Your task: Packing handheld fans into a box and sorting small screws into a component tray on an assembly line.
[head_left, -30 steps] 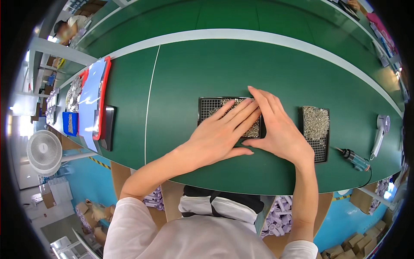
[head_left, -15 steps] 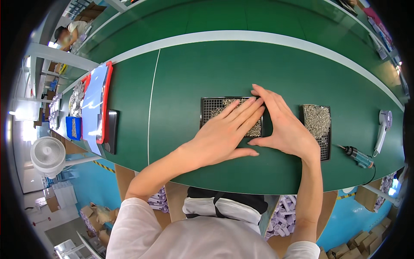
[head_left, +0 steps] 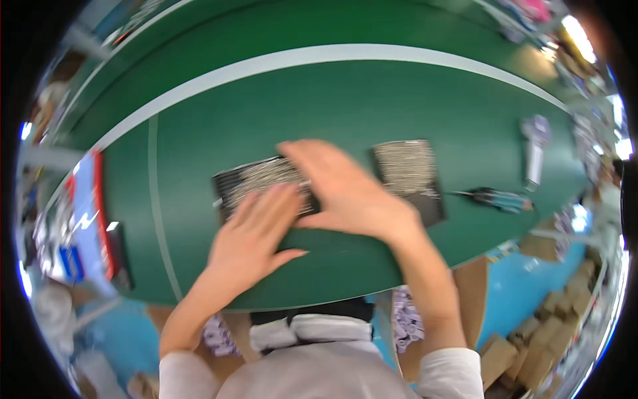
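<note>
Small metal screws [head_left: 262,176] lie across a black perforated tray [head_left: 228,181] in front of me; motion blur smears their detail. My left hand [head_left: 251,233] rests palm down over the tray's near part, fingers stretched out and thumb apart. At the tray's right end is my right hand [head_left: 352,193], with fingers reaching past the far edge and thumb spread by the near corner. Parts of the tray are hidden under both hands. Further right stands a second black tray [head_left: 428,207], its far part covered with screws [head_left: 405,166].
A teal electric screwdriver [head_left: 497,199] lies right of the second tray, near a pale purple handheld device [head_left: 535,149]. At the table's left end are a red-rimmed tray [head_left: 101,213] and a blue box [head_left: 71,263]. Cardboard boxes [head_left: 525,349] stand on the floor at right.
The whole view has swung and blurred, shifting the table's things leftward. My left hand has drawn back toward the tray's near side, uncovering more screws. My right hand remains around its right end.
</note>
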The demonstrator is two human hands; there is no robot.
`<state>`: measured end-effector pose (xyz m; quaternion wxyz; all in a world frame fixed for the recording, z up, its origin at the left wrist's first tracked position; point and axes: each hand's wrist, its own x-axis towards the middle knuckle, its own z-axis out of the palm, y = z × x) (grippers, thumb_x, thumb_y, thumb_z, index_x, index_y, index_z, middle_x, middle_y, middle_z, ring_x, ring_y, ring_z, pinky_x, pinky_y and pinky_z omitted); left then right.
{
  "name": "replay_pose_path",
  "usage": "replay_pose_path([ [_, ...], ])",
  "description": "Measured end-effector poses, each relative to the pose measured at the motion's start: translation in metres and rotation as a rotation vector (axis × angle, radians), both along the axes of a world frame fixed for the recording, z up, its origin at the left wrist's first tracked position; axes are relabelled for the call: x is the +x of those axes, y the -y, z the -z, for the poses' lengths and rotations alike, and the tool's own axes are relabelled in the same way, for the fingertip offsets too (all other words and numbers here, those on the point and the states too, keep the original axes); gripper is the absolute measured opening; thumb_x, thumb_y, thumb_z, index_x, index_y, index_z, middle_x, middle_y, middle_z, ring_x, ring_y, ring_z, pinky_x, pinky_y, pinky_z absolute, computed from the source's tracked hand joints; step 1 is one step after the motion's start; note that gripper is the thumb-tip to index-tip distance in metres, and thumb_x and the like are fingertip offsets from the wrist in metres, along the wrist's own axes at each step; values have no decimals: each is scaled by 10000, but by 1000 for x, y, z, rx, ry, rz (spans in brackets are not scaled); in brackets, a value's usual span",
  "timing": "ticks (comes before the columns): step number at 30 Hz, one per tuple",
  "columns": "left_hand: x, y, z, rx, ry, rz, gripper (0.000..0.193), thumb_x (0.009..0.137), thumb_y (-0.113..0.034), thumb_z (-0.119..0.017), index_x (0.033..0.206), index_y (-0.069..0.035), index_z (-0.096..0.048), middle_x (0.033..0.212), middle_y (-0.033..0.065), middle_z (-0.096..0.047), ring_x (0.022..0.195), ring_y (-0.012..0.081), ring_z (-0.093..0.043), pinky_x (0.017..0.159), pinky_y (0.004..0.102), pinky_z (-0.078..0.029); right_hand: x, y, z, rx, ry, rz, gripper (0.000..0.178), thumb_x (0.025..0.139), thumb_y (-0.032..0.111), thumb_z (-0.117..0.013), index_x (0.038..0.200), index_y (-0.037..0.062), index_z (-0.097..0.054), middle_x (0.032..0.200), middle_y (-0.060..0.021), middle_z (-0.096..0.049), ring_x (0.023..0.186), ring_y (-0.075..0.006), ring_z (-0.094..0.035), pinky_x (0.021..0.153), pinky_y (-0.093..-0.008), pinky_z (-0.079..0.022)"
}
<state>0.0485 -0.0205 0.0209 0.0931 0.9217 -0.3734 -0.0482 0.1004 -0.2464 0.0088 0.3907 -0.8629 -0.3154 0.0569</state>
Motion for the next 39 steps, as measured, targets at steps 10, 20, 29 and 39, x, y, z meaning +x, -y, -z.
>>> replay_pose_path([
  [10, -3, -21, -3, 31, 15, -237, 962, 756, -329, -785, 1513, 46, -326, 1589, 219, -320, 1483, 371, -297, 1209, 524, -255, 0, -4, 7, 10, 145, 0, 1007, 614, 188, -915, 1430, -75, -386, 1389, -220, -470, 1343, -389, -431, 1159, -433, -365],
  [20, -3, 25, -1, -93, -23, -39, 956, 766, -328, -805, 1484, 94, -335, 1531, 263, -376, 1452, 398, -342, 1191, 504, -304, 0, -12, 12, 80, 183, 8, 890, 658, 160, -843, 1397, -89, -415, 1350, -249, -493, 1314, -409, -451, 1143, -452, -374],
  [29, -5, -15, -5, 40, 30, -134, 917, 802, -391, -756, 1500, 49, -356, 1598, 178, -323, 1493, 333, -297, 1219, 501, -229, -5, 0, -3, -112, 90, 29, 918, 709, 229, -855, 1477, 21, -397, 1483, -241, -432, 1425, -393, -371, 1179, -446, -336],
  [39, -10, -13, -5, -49, 43, -131, 867, 830, -476, -723, 1482, 10, -423, 1581, 143, -369, 1483, 306, -326, 1206, 526, -223, -7, -13, -12, -153, 27, 41, 950, 707, 210, -868, 1489, 13, -365, 1488, -210, -437, 1418, -377, -383, 1172, -450, -355],
])
